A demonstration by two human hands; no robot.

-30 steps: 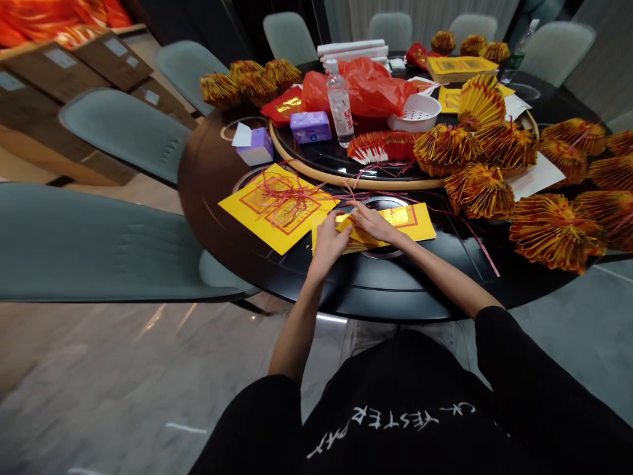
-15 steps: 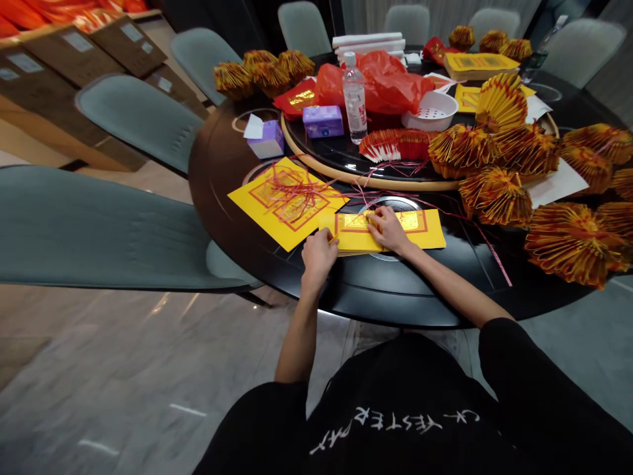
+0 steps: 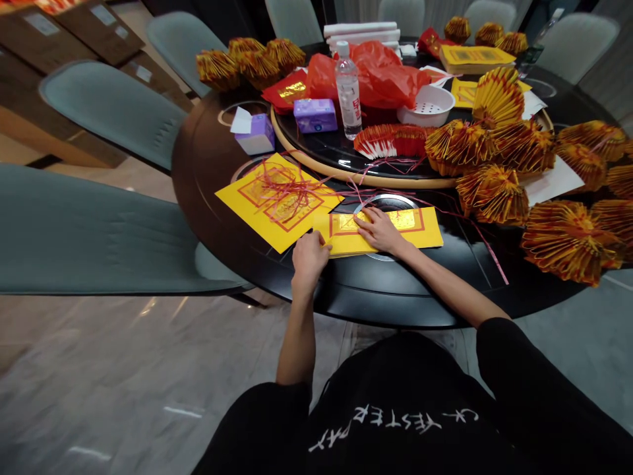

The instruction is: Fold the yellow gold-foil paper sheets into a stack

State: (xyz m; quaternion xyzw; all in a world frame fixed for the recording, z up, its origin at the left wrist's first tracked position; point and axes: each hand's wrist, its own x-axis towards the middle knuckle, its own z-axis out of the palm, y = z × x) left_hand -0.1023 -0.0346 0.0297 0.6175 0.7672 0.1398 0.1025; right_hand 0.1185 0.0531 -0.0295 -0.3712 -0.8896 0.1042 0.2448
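A strip of folded yellow paper [image 3: 429, 231] with a red frame and gold foil lies before me at the table's near edge. My left hand [image 3: 309, 256] is closed at its left end, with thumb and fingertips on the corner. Across the middle of the strip lies my right hand [image 3: 380, 231], open, its fingers spread and pressing on the foil. Left of the strip is a flat yellow sheet [image 3: 281, 239], with a tangle of thin pink strings [image 3: 289, 188] heaped on it. More strings trail behind the strip.
Folded paper fans [image 3: 493, 194] crowd the right side of the table. A wooden-rimmed turntable [image 3: 316, 167] holds a water bottle [image 3: 349, 95], a purple tissue pack [image 3: 315, 116], red plastic [image 3: 380, 72] and a white basket [image 3: 428, 105]. Grey chairs [image 3: 89, 231] stand at the left.
The top layer was lifted between both hands; now it is folded down flat on the strip. My left hand moved down and left to the end, while the right spread over the foil.
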